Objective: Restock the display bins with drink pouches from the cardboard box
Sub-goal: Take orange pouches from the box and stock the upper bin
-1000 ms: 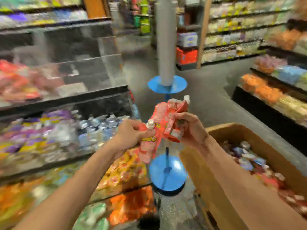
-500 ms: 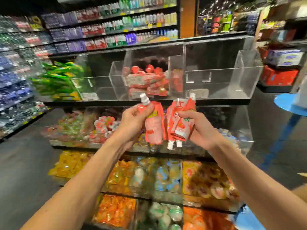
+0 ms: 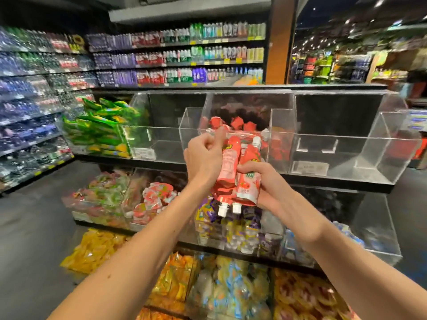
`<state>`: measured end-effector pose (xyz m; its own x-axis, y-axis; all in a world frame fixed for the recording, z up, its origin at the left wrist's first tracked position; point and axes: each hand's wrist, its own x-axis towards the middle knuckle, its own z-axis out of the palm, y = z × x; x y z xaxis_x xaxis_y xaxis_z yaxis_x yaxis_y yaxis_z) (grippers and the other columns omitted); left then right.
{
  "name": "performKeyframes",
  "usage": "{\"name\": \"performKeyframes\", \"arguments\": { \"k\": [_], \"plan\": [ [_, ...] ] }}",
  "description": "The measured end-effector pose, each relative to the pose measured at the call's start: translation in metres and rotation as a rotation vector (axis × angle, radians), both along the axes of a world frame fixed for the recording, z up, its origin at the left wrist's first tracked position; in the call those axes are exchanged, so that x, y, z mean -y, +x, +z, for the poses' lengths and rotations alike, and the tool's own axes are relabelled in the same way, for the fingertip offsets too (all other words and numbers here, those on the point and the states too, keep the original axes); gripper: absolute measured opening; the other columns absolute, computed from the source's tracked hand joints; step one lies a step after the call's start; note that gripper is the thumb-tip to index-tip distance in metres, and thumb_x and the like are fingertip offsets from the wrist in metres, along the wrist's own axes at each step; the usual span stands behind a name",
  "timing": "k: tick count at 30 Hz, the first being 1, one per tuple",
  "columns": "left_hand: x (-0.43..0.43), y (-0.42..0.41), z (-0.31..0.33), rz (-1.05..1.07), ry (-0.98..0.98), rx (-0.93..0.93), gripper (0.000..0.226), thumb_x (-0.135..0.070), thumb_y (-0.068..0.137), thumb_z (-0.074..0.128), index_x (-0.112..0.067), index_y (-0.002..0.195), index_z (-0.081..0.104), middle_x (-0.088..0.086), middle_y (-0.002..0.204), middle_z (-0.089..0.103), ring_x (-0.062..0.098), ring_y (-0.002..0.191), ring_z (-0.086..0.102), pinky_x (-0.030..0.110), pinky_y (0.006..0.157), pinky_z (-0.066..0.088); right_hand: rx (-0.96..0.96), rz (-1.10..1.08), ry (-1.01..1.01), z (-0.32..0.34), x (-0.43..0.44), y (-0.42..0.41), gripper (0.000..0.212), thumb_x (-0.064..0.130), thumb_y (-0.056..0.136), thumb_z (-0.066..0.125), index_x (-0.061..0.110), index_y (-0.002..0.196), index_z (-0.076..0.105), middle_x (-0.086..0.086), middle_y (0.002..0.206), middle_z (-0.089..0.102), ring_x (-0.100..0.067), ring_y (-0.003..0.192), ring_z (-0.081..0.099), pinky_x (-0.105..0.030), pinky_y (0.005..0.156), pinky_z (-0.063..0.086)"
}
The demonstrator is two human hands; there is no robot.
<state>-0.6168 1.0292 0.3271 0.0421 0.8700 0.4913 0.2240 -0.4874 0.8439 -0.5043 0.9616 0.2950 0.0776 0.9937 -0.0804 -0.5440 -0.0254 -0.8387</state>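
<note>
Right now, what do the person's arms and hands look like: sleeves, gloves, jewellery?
The left forearm and right forearm are bare, no sleeves showing. The left hand and right hand wear no gloves, rings or watch. A small mole marks the left forearm.

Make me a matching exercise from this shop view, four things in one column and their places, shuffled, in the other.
Things
1. red drink pouches
2. green packs
3. purple packs
4. bottles

Places
A. on the back shelves
B. in the grip of the left hand and right hand
C. left end of the top tier
D. middle tier, just under the hands

Pairs: 1-B, 2-C, 3-D, 4-A
</note>
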Motion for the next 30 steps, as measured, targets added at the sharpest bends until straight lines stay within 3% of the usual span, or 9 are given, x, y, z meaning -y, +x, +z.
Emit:
{"name": "performKeyframes", "arguments": {
  "k": [5,7,9,12,15,18,21,26,30],
  "plan": [
    [-0.020,0.008,0.019,-0.157,0.038,-0.080,0.056,-0.063,0.094,0.048,-0.014,0.083,0.072,0.002,0.074,0.071,0.016,0.077,0.067,0.040,0.083,0.053,-0.048,-0.011,0.102,0.030,-0.034,0.030,0.043,0.005,0.072,0.064,0.003,0.115,0.065,-0.018,0.110,0.070,-0.032,0.099,0.069,-0.052,0.100,0.050],
    [-0.019,0.014,0.022,-0.347,0.025,-0.041,0.040,-0.060,0.090,0.057,-0.024,0.105,0.069,-0.009,0.091,0.073,0.005,0.089,0.069,0.038,0.090,0.054,-0.050,-0.031,0.128,0.041,-0.046,0.046,0.035,0.008,0.076,0.061,0.003,0.111,0.064,-0.016,0.103,0.071,-0.029,0.090,0.071,-0.048,0.086,0.058],
    [-0.019,0.022,0.017,-0.445,0.060,-0.084,0.049,-0.050,0.082,0.072,-0.027,0.122,0.054,-0.013,0.107,0.068,0.000,0.100,0.065,0.032,0.093,0.051,-0.007,-0.067,0.114,0.052,-0.055,0.060,0.026,0.010,0.083,0.058,0.004,0.107,0.065,-0.015,0.097,0.072,-0.028,0.084,0.071,-0.044,0.077,0.060],
    [-0.039,0.031,0.018,-0.534,0.051,-0.083,0.056,-0.026,0.076,0.084,-0.020,0.121,0.050,-0.009,0.106,0.068,0.006,0.098,0.068,0.033,0.093,0.053,0.069,-0.115,0.091,0.066,-0.064,0.074,0.019,0.008,0.088,0.057,0.003,0.104,0.066,-0.015,0.099,0.073,-0.027,0.086,0.071,-0.044,0.087,0.057],
    [-0.072,0.034,0.037,-0.697,0.013,-0.078,0.050,-0.018,0.076,0.082,-0.017,0.120,0.058,-0.004,0.115,0.070,0.008,0.107,0.067,0.035,0.097,0.054,0.148,-0.171,0.102,0.082,-0.078,0.090,0.019,0.006,0.086,0.058,0.004,0.104,0.065,-0.013,0.091,0.074,-0.024,0.078,0.073,-0.038,0.070,0.062],
    [-0.097,0.042,0.063,-0.789,0.069,-0.199,0.054,-0.001,0.082,0.076,-0.016,0.130,0.057,-0.013,0.122,0.065,-0.004,0.112,0.062,0.019,0.096,0.049,0.152,-0.230,0.096,0.102,-0.095,0.101,0.020,0.008,0.087,0.056,0.005,0.105,0.064,-0.014,0.090,0.074,-0.026,0.077,0.073,-0.037,0.067,0.061],
    [-0.125,0.058,0.086,-0.760,0.143,-0.228,0.056,-0.001,0.085,0.073,-0.029,0.131,0.058,-0.005,0.118,0.068,0.007,0.106,0.067,0.030,0.099,0.052,0.179,-0.276,0.072,0.124,-0.113,0.104,0.016,0.012,0.091,0.051,0.006,0.094,0.066,-0.012,0.080,0.074,-0.025,0.064,0.071,-0.034,0.058,0.060],
    [-0.180,0.074,0.091,-0.819,0.142,-0.196,0.046,-0.013,0.086,0.075,-0.029,0.127,0.062,0.002,0.105,0.075,0.008,0.085,0.068,0.029,0.080,0.058,0.404,-0.426,-0.022,0.150,-0.137,0.118,0.008,0.016,0.084,0.062,0.012,0.091,0.065,-0.004,0.074,0.072,-0.019,0.061,0.069,-0.030,0.066,0.058],
    [-0.216,0.088,0.069,-0.800,0.052,-0.183,0.041,-0.009,0.081,0.080,-0.017,0.117,0.061,0.000,0.094,0.075,0.012,0.071,0.067,0.026,0.066,0.055,0.440,-0.542,-0.161,0.146,-0.145,0.138,0.025,0.016,0.082,0.067,0.010,0.106,0.060,-0.010,0.088,0.068,-0.027,0.086,0.067,-0.045,0.092,0.054]
  ]
}}
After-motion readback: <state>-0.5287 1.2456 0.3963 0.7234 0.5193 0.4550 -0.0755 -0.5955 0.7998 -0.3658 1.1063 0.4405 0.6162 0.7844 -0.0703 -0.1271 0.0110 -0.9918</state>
